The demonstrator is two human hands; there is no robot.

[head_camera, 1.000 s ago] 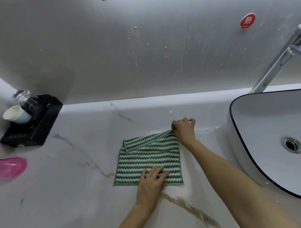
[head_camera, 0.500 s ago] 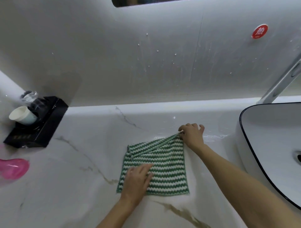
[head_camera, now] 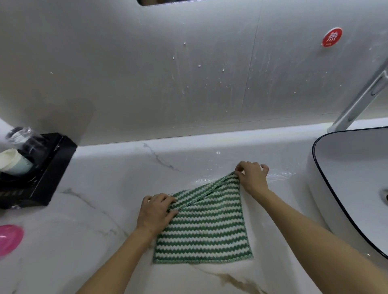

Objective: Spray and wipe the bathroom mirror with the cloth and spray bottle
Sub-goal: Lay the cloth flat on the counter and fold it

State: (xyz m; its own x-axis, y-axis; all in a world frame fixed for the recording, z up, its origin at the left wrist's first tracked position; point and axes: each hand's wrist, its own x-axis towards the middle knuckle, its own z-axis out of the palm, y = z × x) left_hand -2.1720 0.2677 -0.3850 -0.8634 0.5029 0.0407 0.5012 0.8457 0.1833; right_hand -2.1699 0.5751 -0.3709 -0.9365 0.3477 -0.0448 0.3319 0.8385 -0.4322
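1. Both hands are on the cloth [head_camera: 206, 226]. It has green and white stripes, and it lies flat on the white worktop [head_camera: 100, 209] in the lower middle of the frame.
2. Right hand [head_camera: 253, 178] pinches the top right corner of the cloth with its fingertips and lifts that corner a little.
3. Left hand [head_camera: 156, 211] curls its fingers round the folded top left edge of the cloth and holds it.
4. My guess is the person is folding or tidying the cloth, either to get it ready for wiping or to put it down when done. I cannot tell which.
5. No spray bottle shows anywhere in the frame.
6. Only a thin strip of the mirror [head_camera: 168, 1] shows at the top edge. The grey wall under it has small white spots.
7. A white sink [head_camera: 357, 188] sits at the right, with a silver tap [head_camera: 361, 100] above it.
8. A black tray [head_camera: 42, 178] with cups is at the left, and something pink [head_camera: 9, 239] is at the lower left edge.
9. Next, the hands need to fold the cloth into a neat pad. Then one hand has to lift it up high to reach the mirror.
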